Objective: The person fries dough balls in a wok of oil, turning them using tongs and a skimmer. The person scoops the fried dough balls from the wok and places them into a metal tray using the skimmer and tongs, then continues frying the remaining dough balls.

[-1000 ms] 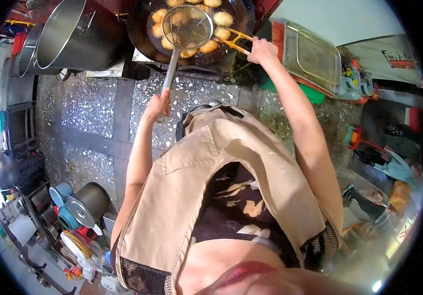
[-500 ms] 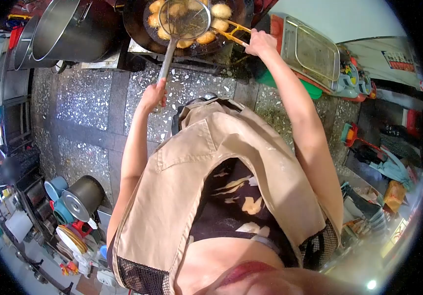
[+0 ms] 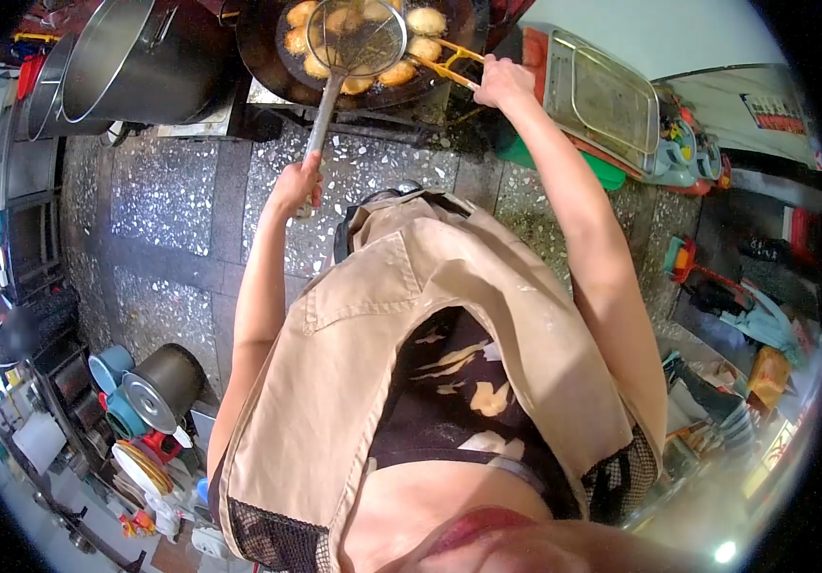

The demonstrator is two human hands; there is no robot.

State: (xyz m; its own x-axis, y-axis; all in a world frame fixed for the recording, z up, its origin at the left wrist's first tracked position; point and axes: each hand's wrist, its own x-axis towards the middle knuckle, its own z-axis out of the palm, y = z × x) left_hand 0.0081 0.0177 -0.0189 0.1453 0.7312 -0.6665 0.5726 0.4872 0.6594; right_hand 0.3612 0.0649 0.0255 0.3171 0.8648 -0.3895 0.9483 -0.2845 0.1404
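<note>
My left hand (image 3: 298,185) is wrapped round the handle of a skimmer (image 3: 326,110). Its round mesh head lies over a dark wok (image 3: 263,62) of oil at the top of the view. Several golden fried dough balls (image 3: 425,21) float about the mesh, and some show through it. With my right hand (image 3: 504,81) I grip a pair of yellow-brown tongs (image 3: 451,67) at the wok's right side. Their tips reach in over the rim beside the dough balls; whether they pinch one I cannot tell.
Large metal pots (image 3: 134,67) stand left of the wok. To the right sits a wire rack tray (image 3: 611,105) above a green container (image 3: 607,174). A lidded pot (image 3: 168,382) and blue buckets (image 3: 110,365) are on the speckled floor (image 3: 163,191) at lower left.
Almost nothing differs. The wok, skimmer and tongs sit very slightly further left in the view, and both hands keep their grip.
</note>
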